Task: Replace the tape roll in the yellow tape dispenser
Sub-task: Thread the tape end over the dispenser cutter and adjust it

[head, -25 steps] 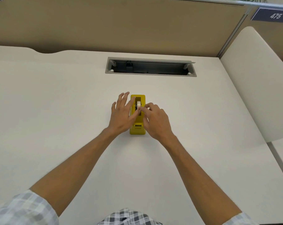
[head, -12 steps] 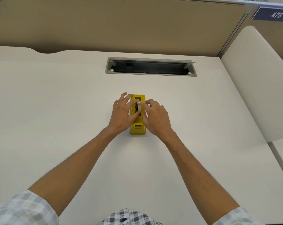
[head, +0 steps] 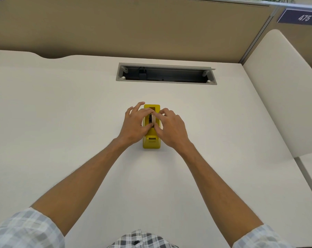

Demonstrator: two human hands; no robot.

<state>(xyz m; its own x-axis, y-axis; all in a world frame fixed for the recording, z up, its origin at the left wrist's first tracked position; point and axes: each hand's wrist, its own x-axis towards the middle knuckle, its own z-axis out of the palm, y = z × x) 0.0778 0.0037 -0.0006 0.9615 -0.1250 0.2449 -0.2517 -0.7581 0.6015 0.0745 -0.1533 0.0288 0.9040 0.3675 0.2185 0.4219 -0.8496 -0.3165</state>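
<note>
Flanking the yellow tape dispenser (head: 151,140) mid-desk (head: 62,122): left hand (head: 134,125) and right hand (head: 171,127), arms outstretched, curled fingertips pinching the tape roll (head: 153,119) in its slot from either side.

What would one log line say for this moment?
left hand: holds tape roll | right hand: holds roll | yellow dispenser: on desk

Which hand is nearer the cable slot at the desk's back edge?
Left, slightly. The left hand reaches further up the yellow tape dispenser toward the cable slot; the right hand sits a bit nearer the person.
</note>
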